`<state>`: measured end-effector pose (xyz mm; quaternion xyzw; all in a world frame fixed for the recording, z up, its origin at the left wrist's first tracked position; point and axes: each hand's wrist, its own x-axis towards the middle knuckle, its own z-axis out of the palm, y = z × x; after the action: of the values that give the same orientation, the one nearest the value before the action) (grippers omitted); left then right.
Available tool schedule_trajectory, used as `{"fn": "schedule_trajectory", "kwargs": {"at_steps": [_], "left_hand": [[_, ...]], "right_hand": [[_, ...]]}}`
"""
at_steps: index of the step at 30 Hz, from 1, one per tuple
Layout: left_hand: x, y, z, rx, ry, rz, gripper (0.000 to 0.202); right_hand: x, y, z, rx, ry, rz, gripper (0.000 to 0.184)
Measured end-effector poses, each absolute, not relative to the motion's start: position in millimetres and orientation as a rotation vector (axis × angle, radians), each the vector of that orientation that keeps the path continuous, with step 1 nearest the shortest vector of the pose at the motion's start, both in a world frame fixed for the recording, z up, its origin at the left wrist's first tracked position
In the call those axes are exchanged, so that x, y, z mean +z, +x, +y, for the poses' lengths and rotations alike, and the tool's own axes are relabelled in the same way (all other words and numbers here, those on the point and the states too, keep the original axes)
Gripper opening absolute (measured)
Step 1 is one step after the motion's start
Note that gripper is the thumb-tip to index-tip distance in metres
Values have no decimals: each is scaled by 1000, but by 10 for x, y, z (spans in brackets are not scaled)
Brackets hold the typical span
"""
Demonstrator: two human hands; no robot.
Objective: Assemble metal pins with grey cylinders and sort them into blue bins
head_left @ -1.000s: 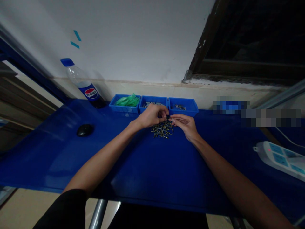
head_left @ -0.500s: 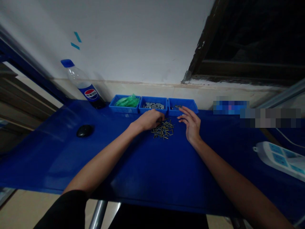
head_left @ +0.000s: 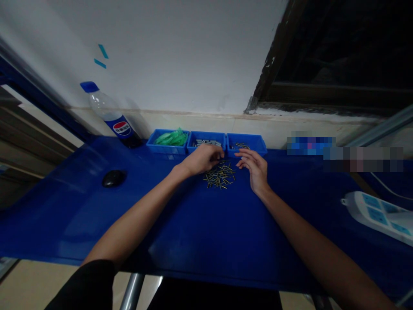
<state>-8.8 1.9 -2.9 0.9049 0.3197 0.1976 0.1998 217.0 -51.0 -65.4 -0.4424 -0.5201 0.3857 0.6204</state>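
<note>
A loose pile of thin brass-coloured pins lies on the blue tabletop. Over the pile's far left side, my left hand is closed with fingertips pinched together; whatever is between them is too small or hidden to make out. My right hand is just right of the pile, its fingers slightly bent and apart, with nothing visible in it. Behind the hands, a blue bin has a few thin metal pieces in it. The middle blue bin contains grey metal parts, partly covered by my left hand.
A third blue bin at left holds a green plastic bag. A cola bottle stands by the wall, and a black mouse rests nearer. To the right lies a white power strip. Blurred patches cover items at the back right.
My left hand has lifted slightly from the pile, its fingertips moving up and away. My right hand has come a little left, closer to the pile.
</note>
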Motion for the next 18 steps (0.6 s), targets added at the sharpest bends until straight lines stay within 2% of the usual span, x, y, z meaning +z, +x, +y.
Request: {"fn": "schedule_trajectory", "kwargs": {"at_steps": [6, 12, 18], "left_hand": [[10, -53, -20, 784, 2386, 850, 26], [7, -23, -66, 813, 2241, 740, 29], [-13, 3, -74, 800, 2205, 753, 29]], "right_hand": [[-646, 2151, -518, 931, -1005, -1270, 25], [-601, 2115, -538, 1028, -983, -1331, 28], [-626, 2153, -539, 1085, -965, -1381, 21]]}}
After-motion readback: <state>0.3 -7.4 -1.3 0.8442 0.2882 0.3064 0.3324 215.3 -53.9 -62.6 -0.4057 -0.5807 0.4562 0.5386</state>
